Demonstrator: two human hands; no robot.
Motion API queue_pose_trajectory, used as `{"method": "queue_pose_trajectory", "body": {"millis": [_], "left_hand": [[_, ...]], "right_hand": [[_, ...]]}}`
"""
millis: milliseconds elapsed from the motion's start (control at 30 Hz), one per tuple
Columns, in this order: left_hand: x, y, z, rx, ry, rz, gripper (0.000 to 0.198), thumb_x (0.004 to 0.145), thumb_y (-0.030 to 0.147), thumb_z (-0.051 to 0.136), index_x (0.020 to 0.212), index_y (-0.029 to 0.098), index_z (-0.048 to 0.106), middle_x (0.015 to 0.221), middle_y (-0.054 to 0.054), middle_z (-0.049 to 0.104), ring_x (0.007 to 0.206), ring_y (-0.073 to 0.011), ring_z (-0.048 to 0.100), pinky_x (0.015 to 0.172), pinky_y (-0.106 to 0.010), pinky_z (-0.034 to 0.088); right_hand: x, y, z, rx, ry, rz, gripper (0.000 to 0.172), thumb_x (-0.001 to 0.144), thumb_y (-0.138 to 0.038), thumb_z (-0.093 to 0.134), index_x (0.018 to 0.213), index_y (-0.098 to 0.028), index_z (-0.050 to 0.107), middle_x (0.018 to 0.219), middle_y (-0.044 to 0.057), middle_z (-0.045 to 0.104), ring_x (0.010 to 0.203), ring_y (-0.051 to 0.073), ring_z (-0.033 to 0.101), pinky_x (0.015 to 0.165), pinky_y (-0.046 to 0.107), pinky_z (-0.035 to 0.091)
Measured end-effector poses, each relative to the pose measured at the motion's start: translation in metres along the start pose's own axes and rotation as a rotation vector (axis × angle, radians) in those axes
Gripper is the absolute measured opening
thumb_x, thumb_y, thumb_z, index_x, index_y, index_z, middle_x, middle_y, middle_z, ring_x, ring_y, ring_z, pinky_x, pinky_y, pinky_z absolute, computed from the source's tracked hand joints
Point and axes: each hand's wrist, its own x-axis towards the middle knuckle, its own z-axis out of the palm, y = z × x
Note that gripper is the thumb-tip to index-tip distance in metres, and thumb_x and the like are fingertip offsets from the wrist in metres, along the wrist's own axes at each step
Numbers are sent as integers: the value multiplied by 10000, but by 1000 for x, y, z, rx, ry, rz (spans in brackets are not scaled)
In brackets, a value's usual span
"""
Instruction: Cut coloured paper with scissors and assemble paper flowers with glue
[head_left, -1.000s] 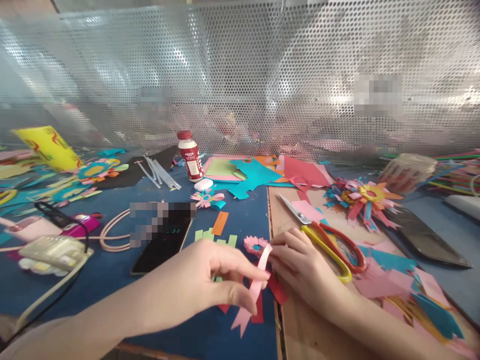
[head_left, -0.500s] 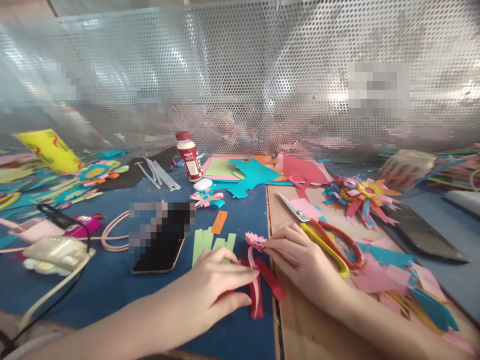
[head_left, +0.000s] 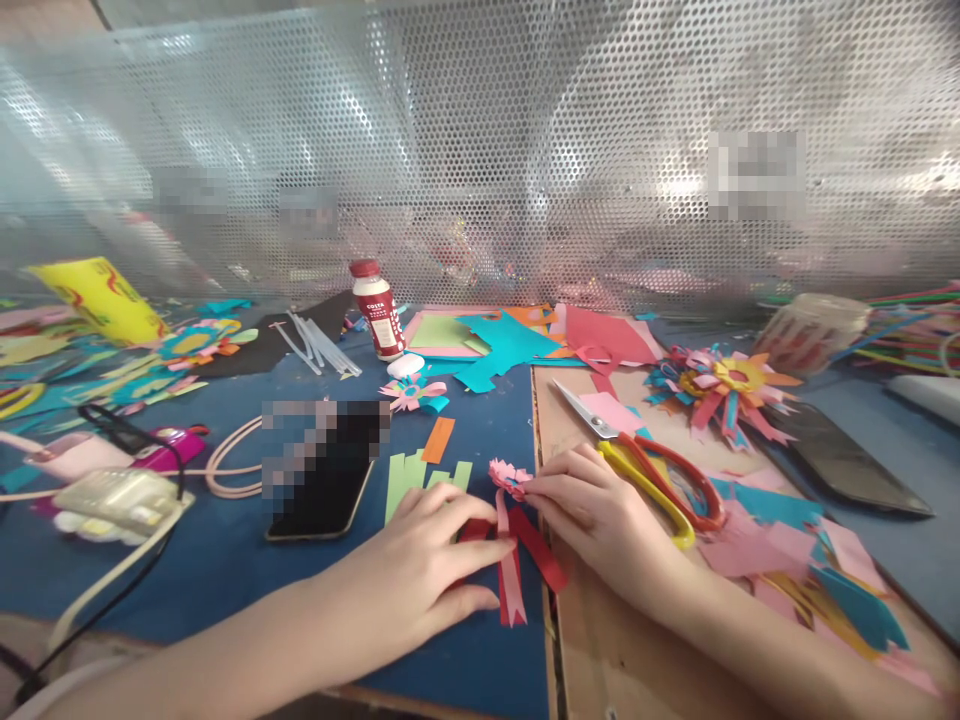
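Note:
My left hand [head_left: 427, 570] lies on the blue table, fingers curled, pressing a red paper strip [head_left: 540, 548] and pinching the pink paper strip [head_left: 511, 575] near its upper end. The pink strip lies flat over the red strips, its forked end toward me. My right hand [head_left: 592, 510] pinches a small pink paper flower [head_left: 508, 477] at the top of that strip. Green paper pieces [head_left: 409, 475] lie just beyond my left hand. Yellow and red scissors [head_left: 652, 475] rest right behind my right hand.
A phone [head_left: 322, 490] lies left of my hands, a bottle [head_left: 376, 310] stands behind it. Coloured paper sheets [head_left: 510, 345], a large paper flower [head_left: 720, 385] and a dark phone [head_left: 840, 460] sit on the brown board [head_left: 600, 650]. A perforated metal screen [head_left: 480, 150] closes the back.
My left hand has come down from mid-air and laid the pink strip flat on the red strips. My right hand stays at the small pink flower.

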Motion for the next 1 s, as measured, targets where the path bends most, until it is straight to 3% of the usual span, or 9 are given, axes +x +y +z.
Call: {"method": "queue_pose_trajectory", "body": {"millis": [167, 300, 700, 1000], "left_hand": [[-1, 1, 0, 52, 57, -3, 309, 871, 271, 549, 1173, 320, 591, 1203, -66, 499, 1146, -260, 425, 968, -446, 388], [-2, -1, 1, 66, 95, 39, 321, 864, 271, 564, 1180, 320, 587, 1177, -46, 553, 1128, -261, 429, 961, -444, 386], [-2, -3, 2, 82, 51, 32, 330, 872, 305, 550, 1201, 305, 572, 1241, -36, 570, 1154, -273, 414, 955, -476, 383], [-3, -4, 5, 55, 99, 46, 333, 861, 344, 557, 1191, 303, 585, 1211, -53, 576, 1139, -268, 426, 954, -466, 391]], "right_hand": [[0, -2, -2, 25, 81, 42, 159, 867, -135, 534, 908, -194, 676, 815, 57, 644, 787, 185, 556, 697, 349, 521], [0, -3, -4, 15, 143, 104, 152, 861, -147, 543, 914, -192, 677, 813, 61, 644, 793, 187, 580, 687, 335, 525], [0, -5, -4, -4, 96, 4, 150, 865, -137, 536, 907, -183, 673, 808, 60, 648, 760, 180, 574, 670, 339, 531], [-3, -5, -4, -27, 86, -31, 158, 868, -144, 535, 917, -196, 676, 820, 58, 650, 781, 176, 569, 673, 328, 534]]}}
